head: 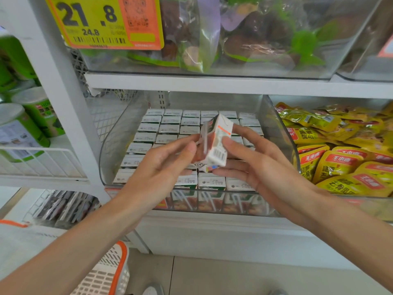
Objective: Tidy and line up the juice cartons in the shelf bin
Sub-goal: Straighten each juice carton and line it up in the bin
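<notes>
A clear plastic shelf bin point(110, 158) holds several rows of small white-topped juice cartons point(169, 128) standing upright. Above the bin's middle, one loose juice carton point(217, 143) is tilted, its barcode side facing me. My right hand point(261, 169) grips this carton, thumb on its front and fingers beneath and behind it. My left hand point(161, 167) reaches in from the left, its fingertips touching the carton's left edge. Both hands hide the cartons below them.
Yellow snack packets point(340, 158) fill the bin to the right. Green cans point(27, 124) stand on the left shelf. Above is a bin of bagged goods with a yellow price tag point(102, 22). A white and orange basket point(110, 271) is on the floor below.
</notes>
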Action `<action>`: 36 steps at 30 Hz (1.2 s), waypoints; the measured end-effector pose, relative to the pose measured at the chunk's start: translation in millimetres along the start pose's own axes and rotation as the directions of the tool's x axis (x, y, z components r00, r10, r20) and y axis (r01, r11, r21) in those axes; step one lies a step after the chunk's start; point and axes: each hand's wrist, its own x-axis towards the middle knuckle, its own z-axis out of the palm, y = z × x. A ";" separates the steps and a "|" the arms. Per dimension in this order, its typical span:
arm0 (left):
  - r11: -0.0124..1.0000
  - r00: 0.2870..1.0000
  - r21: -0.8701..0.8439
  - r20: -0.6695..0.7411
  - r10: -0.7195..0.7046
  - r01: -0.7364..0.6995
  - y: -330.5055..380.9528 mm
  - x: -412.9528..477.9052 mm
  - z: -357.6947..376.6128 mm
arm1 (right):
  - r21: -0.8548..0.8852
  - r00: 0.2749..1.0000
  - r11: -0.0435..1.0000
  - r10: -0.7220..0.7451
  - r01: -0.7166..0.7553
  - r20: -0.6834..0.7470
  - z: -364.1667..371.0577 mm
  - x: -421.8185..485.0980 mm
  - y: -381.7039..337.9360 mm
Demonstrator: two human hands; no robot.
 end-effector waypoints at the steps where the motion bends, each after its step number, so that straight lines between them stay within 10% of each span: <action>1: 1.000 1.000 -0.006 0.000 0.001 -0.001 -0.5 0.1 0.7 | 0.063 1.000 0.998 0.030 -0.029 -0.010 1.4 1.2 -1.9; 19: 0.999 0.999 -0.024 0.016 0.043 -0.043 2.0 -0.4 0.8 | 0.197 0.941 0.927 0.285 -0.319 0.183 7.2 3.5 -13.2; 30: 0.991 0.990 0.076 -0.084 0.115 -0.109 8.8 5.4 -0.5 | -0.383 0.967 0.893 -0.180 0.238 0.181 1.8 -2.0 -4.9; 36: 0.983 0.981 0.110 -0.111 0.161 -0.149 19.4 22.9 7.4 | -0.444 0.978 0.872 -0.186 0.206 0.090 -11.9 0.5 -10.4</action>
